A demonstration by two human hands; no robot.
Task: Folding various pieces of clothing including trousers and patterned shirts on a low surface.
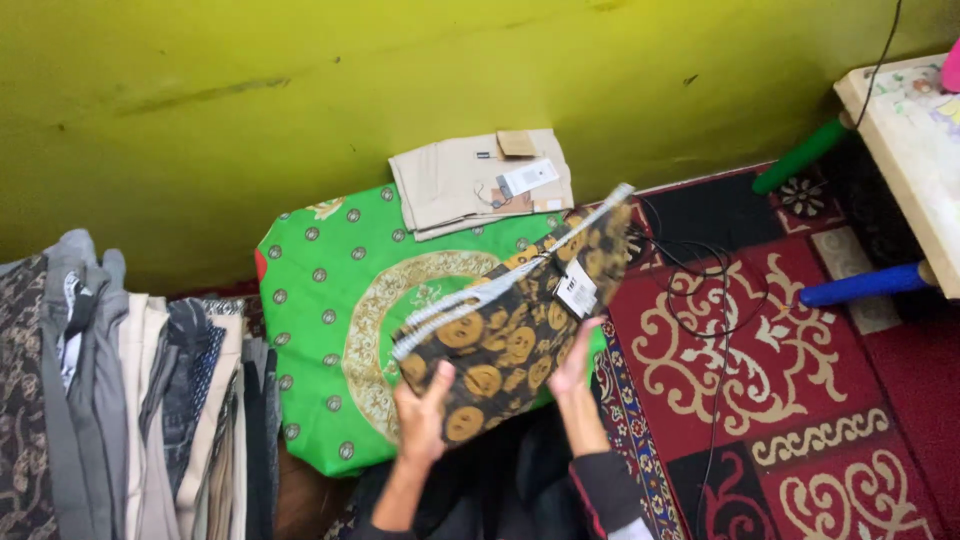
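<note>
Both hands hold 1 folded garment (515,325), dark with round gold-brown motifs and a pale striped edge along its upper side. It is lifted clear of the floor and tilted, its far end rising toward the wall. The left hand (423,418) grips the near lower corner, thumb on top of the cloth. The right hand (573,362) supports the garment from below on its right side, fingers closed against the fabric. A white paper tag (578,290) hangs on the garment just above the right hand.

Under the garment lies a green cloth (320,300) with a large cream ring and small round dots, spread flat on the floor. At its far edge, against the yellow wall (400,70), rests a folded beige garment (470,185) carrying its own tags. To the left stands a stack of folded clothes (130,400) in grey, beige and dark prints. To the right spreads a red patterned carpet (800,400), crossed by a thin black cable (720,310). In the upper right corner is a small table (915,150) with green and blue legs.
</note>
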